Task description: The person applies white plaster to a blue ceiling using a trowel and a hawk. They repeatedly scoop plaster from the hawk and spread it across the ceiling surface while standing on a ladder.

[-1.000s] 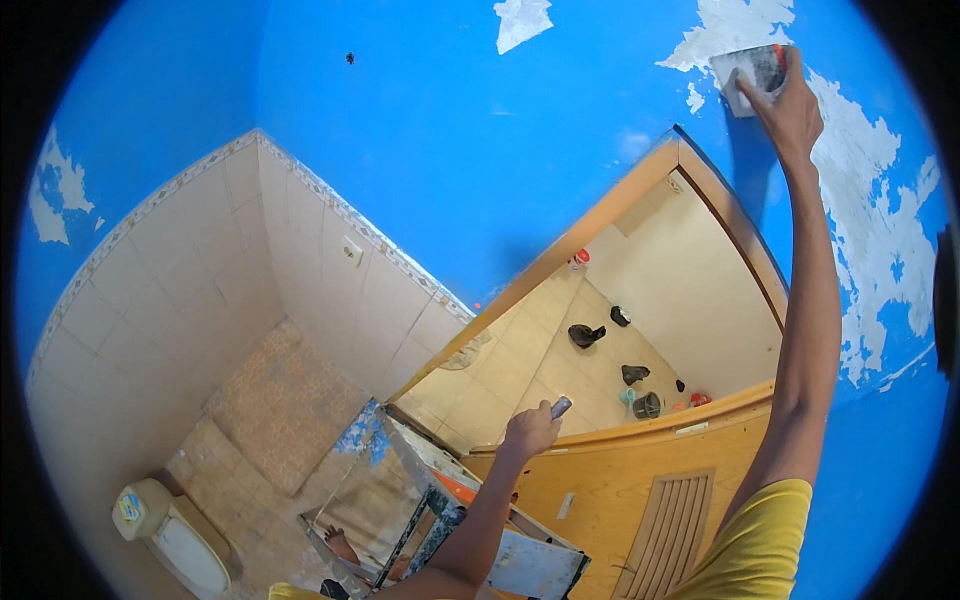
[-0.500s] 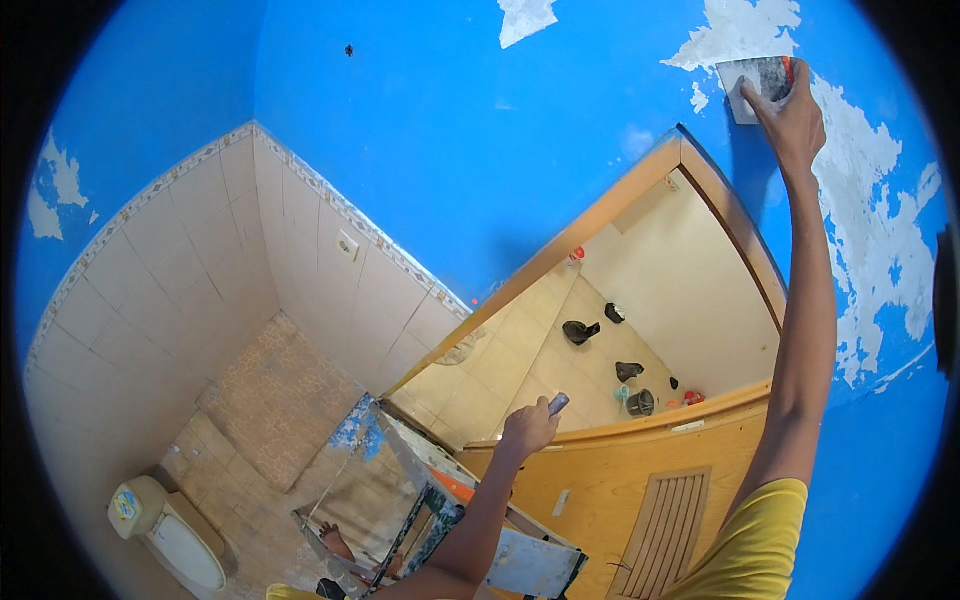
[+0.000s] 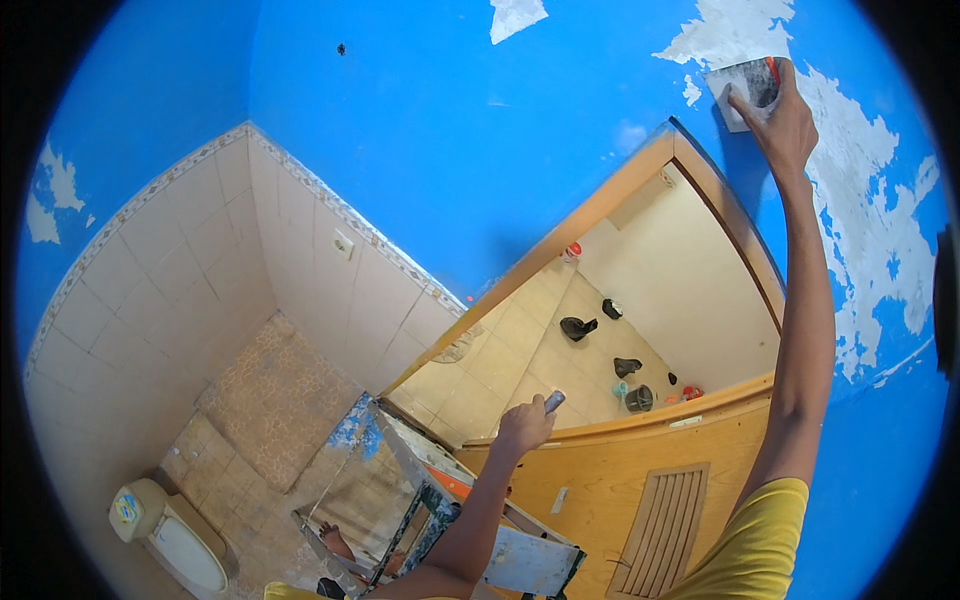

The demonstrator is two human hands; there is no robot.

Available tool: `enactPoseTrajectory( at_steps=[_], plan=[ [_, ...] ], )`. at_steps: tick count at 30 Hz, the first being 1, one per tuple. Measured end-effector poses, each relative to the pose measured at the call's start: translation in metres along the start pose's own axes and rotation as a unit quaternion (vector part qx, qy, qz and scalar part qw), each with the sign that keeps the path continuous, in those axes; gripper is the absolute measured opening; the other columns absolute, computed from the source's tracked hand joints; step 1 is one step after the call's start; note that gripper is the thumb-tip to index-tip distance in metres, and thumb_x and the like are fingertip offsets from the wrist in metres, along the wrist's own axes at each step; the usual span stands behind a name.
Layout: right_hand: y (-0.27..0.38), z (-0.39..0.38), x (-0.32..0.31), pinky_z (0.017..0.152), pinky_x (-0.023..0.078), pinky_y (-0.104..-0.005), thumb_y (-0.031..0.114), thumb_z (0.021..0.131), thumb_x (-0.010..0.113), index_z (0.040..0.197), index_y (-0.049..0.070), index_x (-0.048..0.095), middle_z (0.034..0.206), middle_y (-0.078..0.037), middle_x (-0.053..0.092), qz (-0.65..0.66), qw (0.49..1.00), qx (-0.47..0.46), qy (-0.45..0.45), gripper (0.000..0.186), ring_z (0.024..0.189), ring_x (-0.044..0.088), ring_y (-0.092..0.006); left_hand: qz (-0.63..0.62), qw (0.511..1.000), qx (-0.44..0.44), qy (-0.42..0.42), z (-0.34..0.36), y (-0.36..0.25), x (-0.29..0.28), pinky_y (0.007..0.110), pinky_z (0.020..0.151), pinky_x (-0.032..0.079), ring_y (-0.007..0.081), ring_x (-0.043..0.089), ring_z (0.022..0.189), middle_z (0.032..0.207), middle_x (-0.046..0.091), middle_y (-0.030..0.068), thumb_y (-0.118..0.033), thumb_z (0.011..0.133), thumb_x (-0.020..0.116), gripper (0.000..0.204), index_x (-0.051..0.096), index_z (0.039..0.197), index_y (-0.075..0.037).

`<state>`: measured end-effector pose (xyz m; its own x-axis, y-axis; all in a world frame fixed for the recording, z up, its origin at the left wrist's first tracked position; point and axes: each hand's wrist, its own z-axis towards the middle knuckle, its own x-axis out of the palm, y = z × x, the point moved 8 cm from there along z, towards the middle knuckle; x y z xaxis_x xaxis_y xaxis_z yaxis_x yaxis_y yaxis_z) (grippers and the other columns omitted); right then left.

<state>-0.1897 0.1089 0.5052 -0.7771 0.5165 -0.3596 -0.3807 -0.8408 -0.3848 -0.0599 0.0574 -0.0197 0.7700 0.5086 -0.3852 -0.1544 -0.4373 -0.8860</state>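
High on the blue wall (image 3: 420, 150), my right hand (image 3: 792, 130) grips a scraper (image 3: 738, 112) with a wide flat blade. Its blade lies against the paint, beside a large bare patch (image 3: 855, 190) where the wall shows pale. Thumb on the blade's left side, I have the other fingers behind it, mostly hidden. Lower down, in front of the doorway, my left hand (image 3: 524, 428) is closed round a short grey rod-like handle (image 3: 555, 402). Only the end sticking out past the fist shows; I cannot make out what tool it belongs to.
Below me stands a paint-spattered ladder (image 3: 430, 510), with a bare foot (image 3: 336, 541) near it. A wooden door (image 3: 585, 500) and door frame (image 3: 560, 280) are close by. Through the doorway, black bags (image 3: 578, 329) and a dark bucket (image 3: 639, 399) sit on tiles. A toilet (image 3: 185, 550) is lower left.
The scraper in my right hand has shifted and tilted slightly against the wall. The whole view has moved a little. My left hand keeps its hold on the grey handle.
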Motion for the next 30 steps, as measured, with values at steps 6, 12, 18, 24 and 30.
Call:
enactPoseTrajectory(
  at_steps=[6,12,18,24,30],
  plan=[
    [-0.006,-0.001,-0.002,0.067,0.048,-0.0409,0.047,0.066,0.069,0.113,0.017,0.045,0.090,-0.012,0.065,0.003,1.000,-0.005,-0.010,0.061,0.084,0.063,-0.0325,0.007,1.000,0.010,-0.010,0.000,-0.001,0.000,0.046,0.080,0.046,0.0365,0.060,0.089,0.088,0.062,0.0225,-0.032,0.087,0.048,0.034,0.047,0.101,-0.001],
    [-0.010,-0.002,-0.004,0.067,0.048,-0.0412,0.048,0.066,0.069,0.113,0.016,0.044,0.090,-0.013,0.065,-0.003,1.000,-0.016,-0.024,0.062,0.084,0.063,-0.0331,-0.003,1.000,0.012,-0.009,0.001,-0.001,0.000,0.046,0.080,0.045,0.0369,0.060,0.089,0.087,0.062,0.0229,-0.032,0.086,0.049,0.034,0.047,0.100,-0.001],
    [-0.013,-0.001,-0.011,0.066,0.049,-0.0411,0.046,0.066,0.069,0.112,0.019,0.045,0.089,-0.012,0.065,0.018,0.999,0.014,-0.036,0.058,0.083,0.063,-0.0331,-0.002,1.000,0.010,-0.013,0.001,0.001,-0.003,0.047,0.079,0.046,0.0374,0.060,0.087,0.086,0.062,0.0230,-0.032,0.086,0.049,0.034,0.047,0.100,-0.001],
    [0.002,-0.007,-0.007,0.066,0.049,-0.0410,0.046,0.068,0.068,0.111,0.017,0.045,0.090,-0.013,0.066,-0.008,0.999,-0.016,-0.036,0.057,0.083,0.063,-0.0320,-0.001,1.000,0.010,-0.011,0.000,0.001,-0.002,0.047,0.079,0.046,0.0373,0.060,0.087,0.086,0.062,0.0227,-0.032,0.086,0.049,0.035,0.047,0.101,-0.001],
    [-0.002,0.000,-0.006,0.068,0.049,-0.0414,0.050,0.067,0.067,0.109,0.016,0.045,0.089,-0.013,0.065,-0.008,1.000,0.005,-0.019,0.058,0.084,0.063,-0.0330,0.003,1.000,0.012,-0.008,0.001,0.000,-0.001,0.046,0.079,0.046,0.0369,0.061,0.087,0.087,0.062,0.0227,-0.032,0.086,0.050,0.034,0.047,0.101,-0.001]
  ],
)
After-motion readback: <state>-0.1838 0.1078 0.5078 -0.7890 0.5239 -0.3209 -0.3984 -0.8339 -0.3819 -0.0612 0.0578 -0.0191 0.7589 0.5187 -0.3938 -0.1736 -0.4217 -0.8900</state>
